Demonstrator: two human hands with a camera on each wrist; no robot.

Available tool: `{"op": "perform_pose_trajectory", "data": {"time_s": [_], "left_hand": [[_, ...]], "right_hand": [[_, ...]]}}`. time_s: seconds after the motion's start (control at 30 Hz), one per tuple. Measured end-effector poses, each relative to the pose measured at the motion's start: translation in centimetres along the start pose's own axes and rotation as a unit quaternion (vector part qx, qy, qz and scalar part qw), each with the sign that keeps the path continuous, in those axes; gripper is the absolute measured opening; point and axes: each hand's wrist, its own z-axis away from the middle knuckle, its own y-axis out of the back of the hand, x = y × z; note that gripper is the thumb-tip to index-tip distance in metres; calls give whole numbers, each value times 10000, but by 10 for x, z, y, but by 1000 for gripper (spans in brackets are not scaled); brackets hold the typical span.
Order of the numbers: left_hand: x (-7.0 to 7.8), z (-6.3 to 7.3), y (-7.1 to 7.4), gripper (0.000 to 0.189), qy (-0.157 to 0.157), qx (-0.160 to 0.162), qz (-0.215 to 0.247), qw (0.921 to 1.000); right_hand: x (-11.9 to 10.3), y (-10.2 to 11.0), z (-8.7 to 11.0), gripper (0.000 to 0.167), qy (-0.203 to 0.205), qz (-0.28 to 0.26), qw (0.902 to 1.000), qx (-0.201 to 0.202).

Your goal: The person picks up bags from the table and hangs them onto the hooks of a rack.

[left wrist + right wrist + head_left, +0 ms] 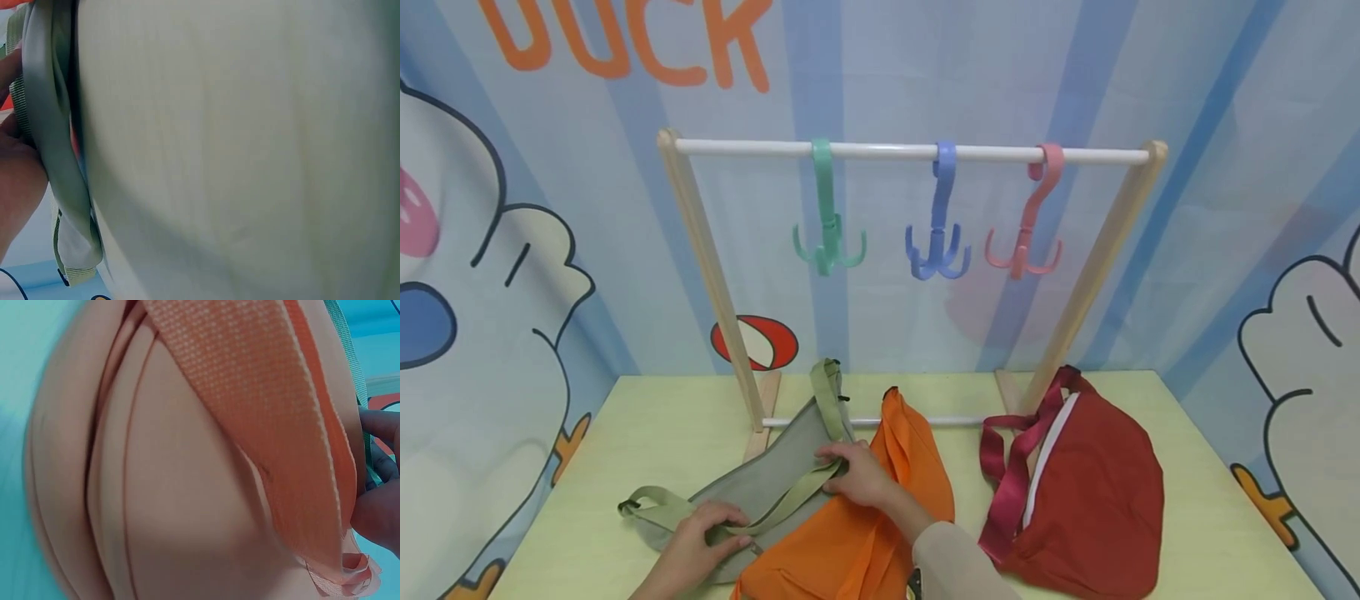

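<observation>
Orange bag (820,546) nearest, our left hand (696,537) and right hand (862,477) pinch the green strap (793,500) beside it, seemingly for control.

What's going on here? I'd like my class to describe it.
A person's left hand and right hand hold the green strap of a gray-green bag on a table. Beside it lies an orange bag, and a red bag rests farther right. At the back, a rack carries a green hook, a blue hook and a pink hook. No bag hangs from any hook.
</observation>
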Motion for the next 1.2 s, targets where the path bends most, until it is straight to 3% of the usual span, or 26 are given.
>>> {"op": "perform_pose_trajectory", "data": {"time_s": [0.13, 0.37, 0.5, 0.87, 1.0, 1.2], "left_hand": [[-1, 0, -1, 18, 136, 44, -31, 9999], [-2, 0, -2, 20, -293, 400, -65, 9987], [-3, 0, -3, 20, -323, 464, -70, 9984], [5, 0, -4, 19, 628, 447, -11, 9970], [7, -1, -3, 19, 819, 463, -76, 9955], [9, -3, 1, 18, 815, 463, -118, 9955]], "right_hand": [[2, 2, 0, 40, -45, 0, 9999, -139], [4, 4, -2, 41, -116, -139, 9994, -299], [6, 3, -3, 37, -15, -18, 9996, -286], [8, 4, 0, 28, 216, 203, 9993, -249], [6, 4, 1, 27, 237, 210, 9993, -222], [3, 5, 1, 30, 157, 223, 9995, -141]]}}
